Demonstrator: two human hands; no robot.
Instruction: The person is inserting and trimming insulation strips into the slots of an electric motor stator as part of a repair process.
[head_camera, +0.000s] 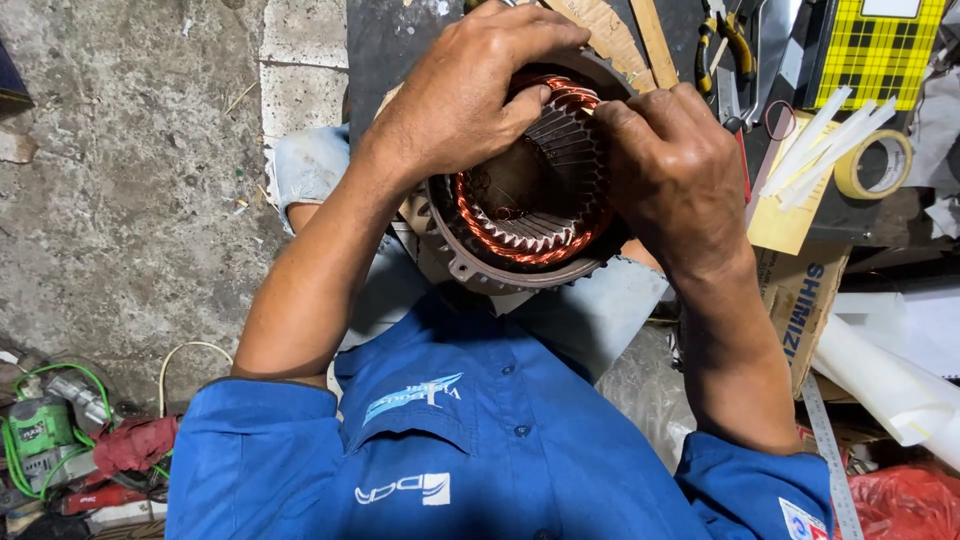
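Concrete floor below; left hand (465, 95) fingers grasping motor stator (525, 195) rim, right hand (675, 175) fingers pinching copper winding (520, 245)

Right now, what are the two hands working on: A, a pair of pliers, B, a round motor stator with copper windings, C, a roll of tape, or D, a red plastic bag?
B: the left hand and the right hand both grip the rim of the round stator, whose copper windings ring its inside; the tape roll lies untouched to the side.
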